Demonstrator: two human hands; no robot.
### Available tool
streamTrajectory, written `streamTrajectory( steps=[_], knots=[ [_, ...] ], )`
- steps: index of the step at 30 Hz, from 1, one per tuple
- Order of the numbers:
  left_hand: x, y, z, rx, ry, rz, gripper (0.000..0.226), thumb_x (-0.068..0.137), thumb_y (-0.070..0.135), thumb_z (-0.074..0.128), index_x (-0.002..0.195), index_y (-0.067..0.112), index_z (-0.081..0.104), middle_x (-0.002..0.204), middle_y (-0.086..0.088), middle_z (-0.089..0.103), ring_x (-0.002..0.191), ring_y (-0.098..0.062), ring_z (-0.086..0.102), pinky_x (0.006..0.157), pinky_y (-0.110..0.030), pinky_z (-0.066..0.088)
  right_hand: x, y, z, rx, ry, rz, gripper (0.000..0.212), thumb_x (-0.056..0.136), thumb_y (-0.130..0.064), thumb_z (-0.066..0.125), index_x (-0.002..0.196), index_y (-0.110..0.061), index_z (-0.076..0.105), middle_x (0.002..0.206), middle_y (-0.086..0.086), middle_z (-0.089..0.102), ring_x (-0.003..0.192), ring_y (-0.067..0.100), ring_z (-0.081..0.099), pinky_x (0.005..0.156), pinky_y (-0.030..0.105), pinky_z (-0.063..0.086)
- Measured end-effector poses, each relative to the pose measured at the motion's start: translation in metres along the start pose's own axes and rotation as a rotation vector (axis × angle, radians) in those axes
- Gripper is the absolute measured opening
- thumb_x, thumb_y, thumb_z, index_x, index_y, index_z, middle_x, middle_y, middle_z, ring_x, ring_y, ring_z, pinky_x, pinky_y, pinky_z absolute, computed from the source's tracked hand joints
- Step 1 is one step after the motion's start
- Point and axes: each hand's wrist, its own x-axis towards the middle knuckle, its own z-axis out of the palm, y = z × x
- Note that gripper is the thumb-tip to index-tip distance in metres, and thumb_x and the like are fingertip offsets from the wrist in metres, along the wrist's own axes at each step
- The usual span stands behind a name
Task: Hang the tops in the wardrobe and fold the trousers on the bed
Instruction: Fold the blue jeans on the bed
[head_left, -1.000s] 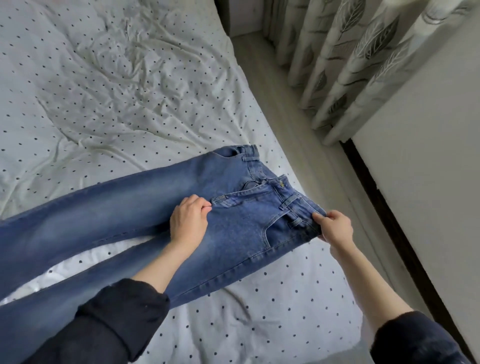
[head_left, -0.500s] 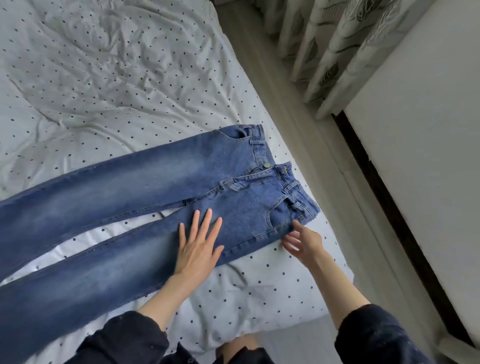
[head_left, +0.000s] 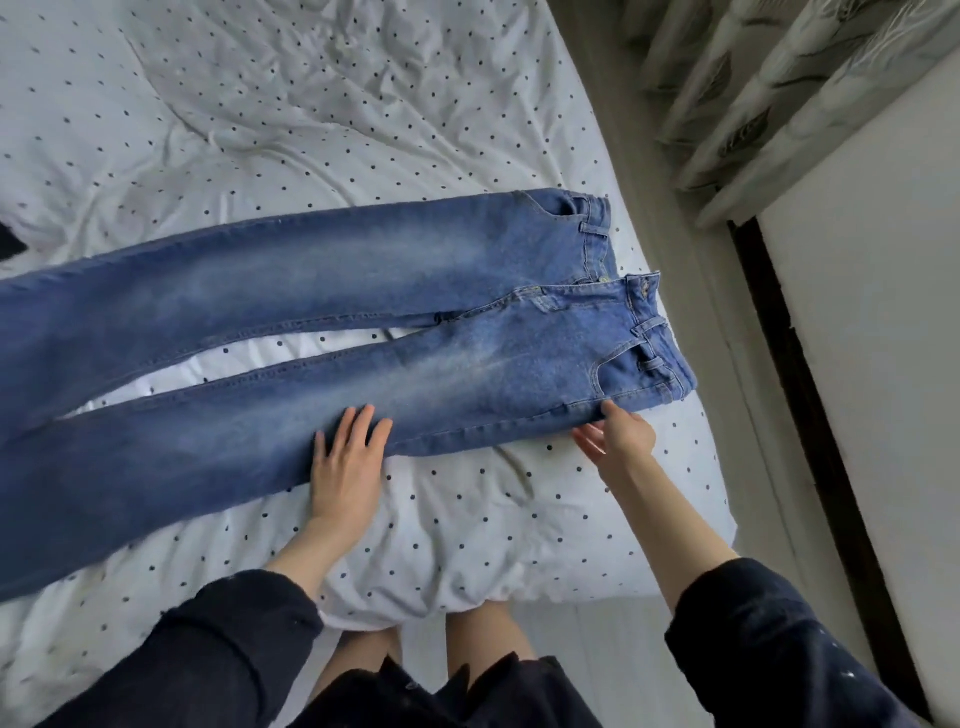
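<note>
Blue jeans (head_left: 363, 312) lie flat across the dotted white bed (head_left: 311, 104), waistband to the right near the bed's edge, legs running off to the left. My left hand (head_left: 345, 462) rests flat on the near edge of the near leg, fingers straight on the denim. Just below the front pocket, my right hand (head_left: 615, 436) touches the near side seam at the hip, with loosely extended fingers beside the fabric. No tops or wardrobe interior are in view.
A dark scrap of fabric (head_left: 8, 244) shows at the far left on the bed. Right of the bed runs a strip of pale floor (head_left: 691, 291), with leaf-print curtains (head_left: 769, 88) beyond and a white panel (head_left: 872, 312) along the right.
My left hand let go of the crotch area, flattened and slid down onto the near leg. My right hand released the waistband and moved to the near hip seam.
</note>
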Motion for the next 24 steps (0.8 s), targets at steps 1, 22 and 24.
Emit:
streamTrajectory(
  steps=[1, 22, 24],
  knots=[
    [-0.006, -0.004, -0.005, -0.054, 0.055, 0.029, 0.048, 0.070, -0.013, 0.068, 0.115, 0.002, 0.061, 0.121, -0.022, 0.057, 0.114, -0.038, 0.056, 0.088, -0.053, 0.049, -0.003, -0.001, -0.002, 0.008, 0.009, -0.013, 0.011, 0.095, -0.009, 0.050, 0.084, -0.007, 0.049, 0.078, 0.012, 0.056, 0.058, 0.023, 0.058, 0.046, 0.026, 0.055],
    [0.096, -0.084, -0.144, -0.556, 0.184, -0.021, 0.022, 0.094, 0.009, 0.049, 0.106, 0.007, 0.067, 0.103, -0.014, 0.062, 0.099, -0.033, 0.057, 0.087, -0.038, 0.043, -0.057, -0.113, 0.087, -0.748, 0.368, -0.803, 0.035, 0.090, -0.027, 0.044, 0.094, -0.003, 0.068, 0.115, 0.019, 0.052, 0.110, 0.038, 0.044, 0.090, 0.047, 0.044],
    [0.126, -0.088, -0.151, -0.573, 0.148, -0.090, 0.022, 0.095, 0.012, 0.049, 0.109, 0.010, 0.067, 0.110, -0.011, 0.063, 0.106, -0.030, 0.056, 0.091, -0.036, 0.042, -0.047, -0.131, 0.110, -0.766, 0.322, -0.844, 0.033, 0.090, -0.028, 0.045, 0.086, -0.004, 0.068, 0.108, 0.018, 0.053, 0.105, 0.035, 0.048, 0.089, 0.044, 0.044]
  ],
)
